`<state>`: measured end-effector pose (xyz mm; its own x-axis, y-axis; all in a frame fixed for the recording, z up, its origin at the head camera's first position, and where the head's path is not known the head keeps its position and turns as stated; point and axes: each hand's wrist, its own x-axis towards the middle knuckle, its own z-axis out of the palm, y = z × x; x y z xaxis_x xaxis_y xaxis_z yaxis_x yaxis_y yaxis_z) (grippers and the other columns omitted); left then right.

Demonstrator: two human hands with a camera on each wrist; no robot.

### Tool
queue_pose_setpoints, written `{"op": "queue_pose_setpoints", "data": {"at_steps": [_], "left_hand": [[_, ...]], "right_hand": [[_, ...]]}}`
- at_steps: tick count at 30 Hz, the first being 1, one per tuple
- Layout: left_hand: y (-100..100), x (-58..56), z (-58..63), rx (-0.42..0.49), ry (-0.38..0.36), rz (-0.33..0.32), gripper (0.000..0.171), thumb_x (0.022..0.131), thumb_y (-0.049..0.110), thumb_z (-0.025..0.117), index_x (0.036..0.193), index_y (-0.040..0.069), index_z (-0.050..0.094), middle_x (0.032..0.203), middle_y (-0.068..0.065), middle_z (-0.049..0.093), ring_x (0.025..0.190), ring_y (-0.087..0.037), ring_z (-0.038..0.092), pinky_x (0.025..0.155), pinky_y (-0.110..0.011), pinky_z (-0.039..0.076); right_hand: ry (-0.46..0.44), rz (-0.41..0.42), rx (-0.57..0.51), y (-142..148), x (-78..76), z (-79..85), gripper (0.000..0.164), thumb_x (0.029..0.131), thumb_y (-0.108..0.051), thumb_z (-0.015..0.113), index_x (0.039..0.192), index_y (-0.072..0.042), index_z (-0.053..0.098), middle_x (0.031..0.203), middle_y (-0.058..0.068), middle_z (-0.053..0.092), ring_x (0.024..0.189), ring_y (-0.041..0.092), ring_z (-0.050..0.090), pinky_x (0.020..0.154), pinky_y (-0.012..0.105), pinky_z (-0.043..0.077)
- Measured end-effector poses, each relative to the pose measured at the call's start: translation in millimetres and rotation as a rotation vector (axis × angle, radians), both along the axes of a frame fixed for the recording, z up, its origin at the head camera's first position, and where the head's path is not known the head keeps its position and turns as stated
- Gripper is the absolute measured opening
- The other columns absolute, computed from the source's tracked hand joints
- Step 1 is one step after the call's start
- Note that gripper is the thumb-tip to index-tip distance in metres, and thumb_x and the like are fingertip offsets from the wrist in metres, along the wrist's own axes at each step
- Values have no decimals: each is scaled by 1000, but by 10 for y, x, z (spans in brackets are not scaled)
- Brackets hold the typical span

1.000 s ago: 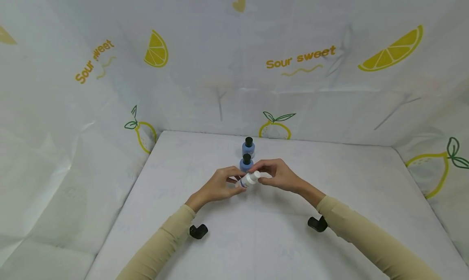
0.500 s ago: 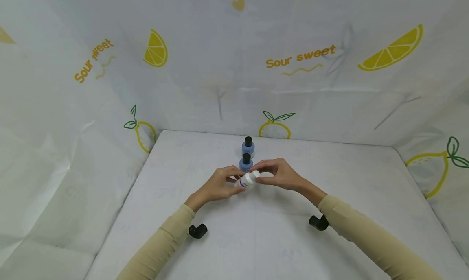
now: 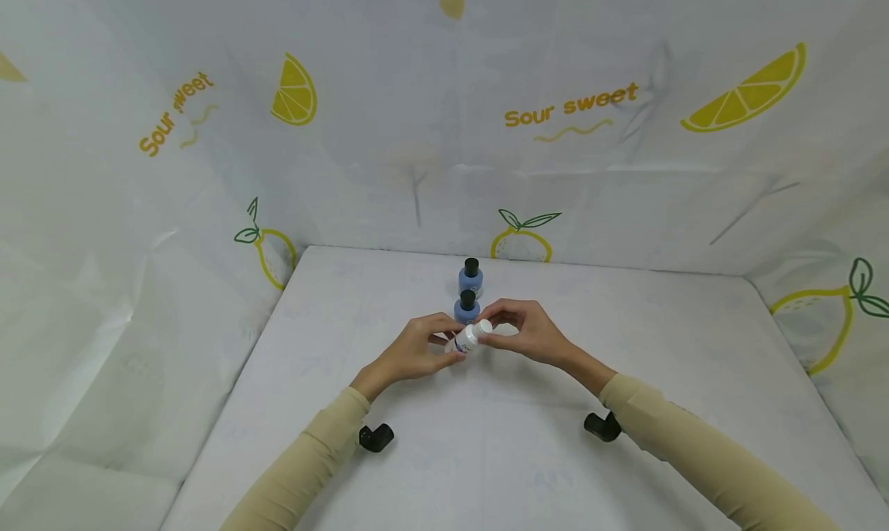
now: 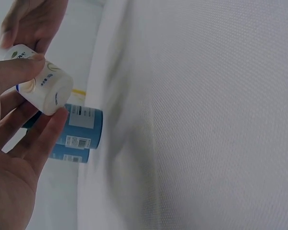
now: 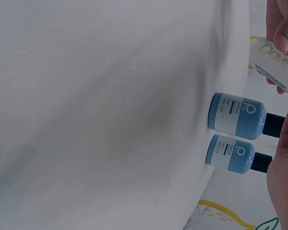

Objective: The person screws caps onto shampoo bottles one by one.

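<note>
My left hand (image 3: 417, 351) grips a small white Dove bottle (image 3: 467, 341) by its body, thumb on the near side and fingers behind. The bottle is tilted, its white cap (image 3: 485, 327) pointing up and to the right. The right hand (image 3: 531, 332) reaches in from the other side, with thumb and fingertips around the cap end. In the left wrist view the bottle's base (image 4: 62, 93) faces the camera, held off the tabletop. Gold lettering shows on its label (image 5: 273, 57) in the right wrist view.
Two blue bottles with black caps, a nearer one (image 3: 467, 309) and a farther one (image 3: 470, 279), stand upright just beyond the hands. Black devices (image 3: 376, 438) sit at both forearms. Behind the white table (image 3: 479, 454) hangs a lemon-print sheet (image 3: 389, 114).
My right hand has shifted slightly left, its thumb coming in closer against the cap end of the white bottle. The left hand and blue bottles stay in place.
</note>
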<state>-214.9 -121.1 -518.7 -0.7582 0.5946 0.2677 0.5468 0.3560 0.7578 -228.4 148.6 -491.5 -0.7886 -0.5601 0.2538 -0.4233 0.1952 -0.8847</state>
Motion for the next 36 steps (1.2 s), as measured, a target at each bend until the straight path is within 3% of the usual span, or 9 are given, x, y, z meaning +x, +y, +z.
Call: {"op": "queue_pose_setpoints", "data": {"at_steps": [14, 25, 30, 36], "left_hand": [[13, -9, 27, -13, -15, 7, 40, 94, 11, 86, 131, 3, 75, 120, -10, 75, 110, -23, 74, 95, -21, 66], [16, 2, 27, -8, -13, 6, 39, 94, 13, 86, 130, 3, 75, 118, -10, 75, 109, -23, 74, 94, -22, 67], [12, 2, 22, 0, -12, 0, 38, 94, 14, 86, 129, 4, 75, 119, -9, 75, 110, -23, 75, 94, -24, 67], [5, 0, 18, 10, -16, -6, 38, 94, 15, 87, 129, 5, 75, 119, -9, 75, 109, -23, 75, 94, -24, 67]], "right_hand": [[-1, -57, 5, -27, 26, 16, 24, 89, -3, 88, 110, -5, 75, 107, 13, 76, 95, 10, 70, 95, 21, 63], [7, -38, 2, -19, 34, 18, 23, 91, -4, 86, 111, -5, 74, 108, 13, 75, 96, 11, 71, 97, 26, 65], [12, 10, 8, 9, 17, 14, 29, 90, -4, 86, 116, -3, 73, 113, 15, 75, 99, 11, 70, 99, 20, 62], [12, 139, 24, 69, -48, 30, 42, 93, 0, 82, 133, 1, 69, 131, 20, 73, 115, 10, 70, 107, 17, 58]]}}
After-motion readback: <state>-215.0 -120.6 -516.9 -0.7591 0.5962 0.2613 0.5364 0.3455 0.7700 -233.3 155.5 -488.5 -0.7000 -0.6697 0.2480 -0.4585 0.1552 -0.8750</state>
